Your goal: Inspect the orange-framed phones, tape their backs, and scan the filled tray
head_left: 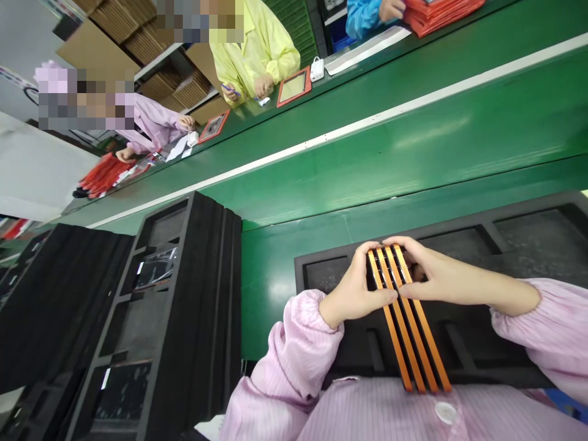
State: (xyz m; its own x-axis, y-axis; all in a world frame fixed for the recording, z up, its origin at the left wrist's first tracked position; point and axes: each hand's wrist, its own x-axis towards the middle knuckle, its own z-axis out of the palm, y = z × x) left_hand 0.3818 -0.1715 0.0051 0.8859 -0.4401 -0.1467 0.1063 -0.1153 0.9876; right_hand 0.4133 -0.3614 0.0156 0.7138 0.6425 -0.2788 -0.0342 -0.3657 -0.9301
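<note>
Several slim flat devices with orange edges (407, 318) are held together as one bundle, their long edges facing up. They look like tablets, but their faces are hidden. Around the bundle's far part, my left hand (356, 291) is closed from the left, thumb across the edges. From the other side my right hand (429, 272) grips it, its thumb nearly meeting the left one. The bundle's near end rests by my pink sleeve-and-smock front. Beneath lies a black foam tray (459, 361) with recessed compartments.
At left, black foam trays (206, 294) stand stacked on their sides, some compartments holding dark glossy panels (123, 392). A green bench (294, 190) with a white rail runs across. Beyond it, co-workers in yellow (252, 46), pink (154, 122) and blue sleeves handle red-orange items (294, 87).
</note>
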